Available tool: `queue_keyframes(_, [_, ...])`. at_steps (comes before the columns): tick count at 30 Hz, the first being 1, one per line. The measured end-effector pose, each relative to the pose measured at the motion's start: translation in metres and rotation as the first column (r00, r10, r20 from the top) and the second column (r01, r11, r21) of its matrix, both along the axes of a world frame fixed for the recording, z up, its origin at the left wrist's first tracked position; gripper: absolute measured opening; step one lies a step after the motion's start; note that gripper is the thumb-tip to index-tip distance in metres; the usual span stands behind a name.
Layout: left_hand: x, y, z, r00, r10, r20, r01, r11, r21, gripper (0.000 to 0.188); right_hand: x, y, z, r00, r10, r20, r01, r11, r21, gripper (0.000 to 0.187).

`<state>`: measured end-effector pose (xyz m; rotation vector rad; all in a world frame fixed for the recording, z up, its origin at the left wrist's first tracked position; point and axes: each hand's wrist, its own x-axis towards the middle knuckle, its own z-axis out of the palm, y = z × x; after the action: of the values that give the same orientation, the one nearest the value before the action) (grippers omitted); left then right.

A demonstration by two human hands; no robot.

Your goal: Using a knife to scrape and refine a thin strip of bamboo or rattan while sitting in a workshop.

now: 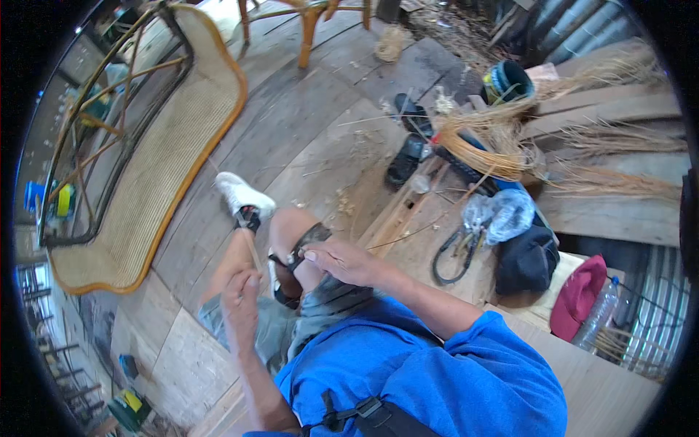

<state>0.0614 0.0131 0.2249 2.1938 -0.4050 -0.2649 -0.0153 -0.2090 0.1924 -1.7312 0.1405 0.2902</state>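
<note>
My left hand (241,297) is closed in a pinch in front of my lap. A thin pale strip (253,246), like split cane, runs from its fingers up past the white shoe. My right hand (338,262) rests by my raised knee, fingers closed, thumb pressed down. Small and dark, something shows at its fingertips, too blurred to name. Around that knee goes a dark band or pad (314,234), right beside the hand.
A woven cane bench (186,138) lies at the left. To the right are scissors (457,255), a plastic bag (506,215), dark cap (526,261), red cap (579,297), bottle (598,315), coiled cane (489,154), sandals (405,156) and fibre bundles (615,135). Shavings litter the floor.
</note>
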Motion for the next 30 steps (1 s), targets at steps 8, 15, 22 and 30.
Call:
queue_keyframes(8, [-0.006,-0.026,-0.008,0.805,-0.068,-0.589,-0.185,0.915,-0.36,0.019,0.003,0.01,0.025,0.957,-0.05,-0.286,0.247,0.658,0.711,0.042])
queue_keyframes(15, [-0.02,-0.026,-0.012,0.777,-0.134,-0.615,-0.108,0.934,-0.34,0.019,0.02,0.018,0.014,0.948,-0.01,-0.317,0.212,0.765,0.609,0.033])
queue_keyframes(22, [-0.028,-0.008,-0.027,0.686,-0.168,-0.708,-0.08,0.95,-0.303,0.022,0.028,-0.009,0.006,0.927,-0.094,-0.364,0.338,0.632,0.697,0.044])
queue_keyframes(30, [-0.028,-0.023,-0.024,0.766,-0.104,-0.634,-0.105,0.953,-0.284,0.02,0.027,0.017,0.004,0.985,-0.162,-0.053,0.171,0.947,0.272,0.039])
